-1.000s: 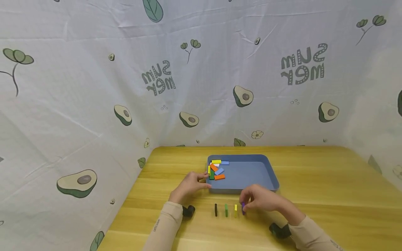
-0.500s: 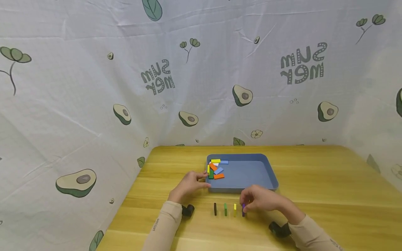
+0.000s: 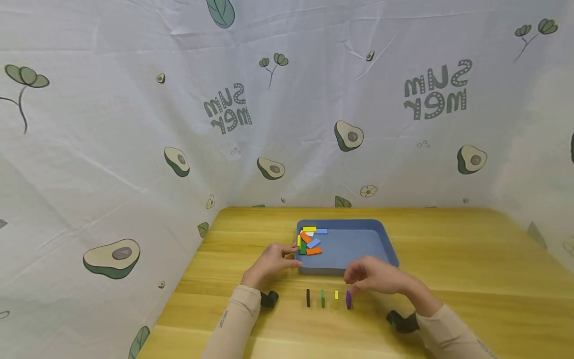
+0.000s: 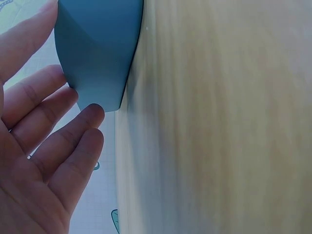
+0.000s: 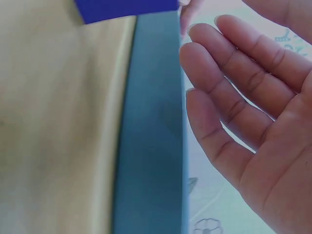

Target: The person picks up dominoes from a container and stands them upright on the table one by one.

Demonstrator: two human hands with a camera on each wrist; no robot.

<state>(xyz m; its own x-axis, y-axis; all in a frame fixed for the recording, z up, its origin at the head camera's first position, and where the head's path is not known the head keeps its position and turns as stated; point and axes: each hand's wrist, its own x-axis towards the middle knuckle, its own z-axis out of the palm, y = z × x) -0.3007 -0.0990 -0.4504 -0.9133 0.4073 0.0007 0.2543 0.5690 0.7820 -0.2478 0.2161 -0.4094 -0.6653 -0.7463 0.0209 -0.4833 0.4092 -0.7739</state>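
Here you are with your right hand (image 3: 376, 276) just over the purple block (image 3: 349, 300), fingers loosely spread and gripping nothing; the thumb tip sits right by the block, and whether it touches, you can't tell from here. That purple block stands narrow side down on the counter (image 3: 278, 334), last on the right of a spaced row with the yellow block (image 3: 336, 299), the green block (image 3: 323, 299) and the black block (image 3: 308, 298), all in front of the tray (image 3: 354, 249). Over on the left, your left hand (image 3: 271, 264) is relaxed and mostly unfurled, fingertips resting against the tray's corner. Now, the danger: such thin footing could let purple topple if your thumb drags across it, and a sideways knock might tip it towards yellow. Careful with that left hand too! A careless push on the tray could slide it into the row, or shift the jumbled loose blocks (image 3: 314, 251) inside.
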